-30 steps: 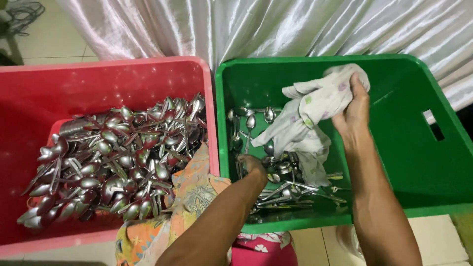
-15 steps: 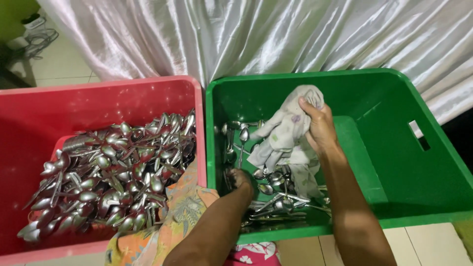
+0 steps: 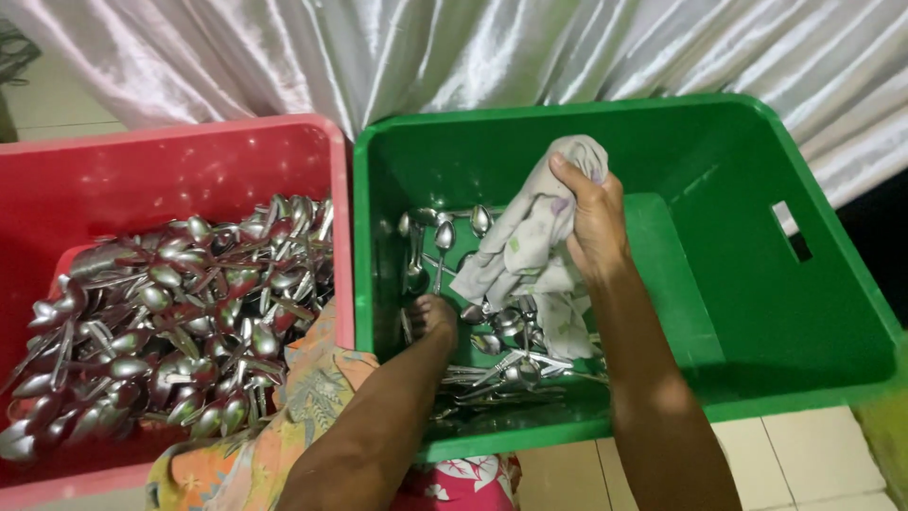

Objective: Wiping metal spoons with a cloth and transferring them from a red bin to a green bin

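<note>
A green plastic crate [image 3: 832, 312] sits on the right with several steel spoons [image 3: 501, 355] lying in its left half. My right hand [image 3: 591, 222] grips a pale patterned cloth [image 3: 525, 251] that hangs down over those spoons. Lower in the crate, my left hand [image 3: 433, 317] reaches among the spoons near the left wall; its fingers are curled down and I cannot see what they hold. A red plastic crate [image 3: 189, 156] on the left holds a big heap of steel spoons [image 3: 180, 312].
A white satin drape [image 3: 454, 52] hangs behind both crates. An orange floral fabric [image 3: 284, 416] lies over my lap under my left forearm, against the red crate's corner. Pale floor tiles [image 3: 804, 454] show at the lower right.
The view has shifted so the crates sit further right. My right hand with the cloth has lowered toward the spoons. My left hand stays down among the spoons.
</note>
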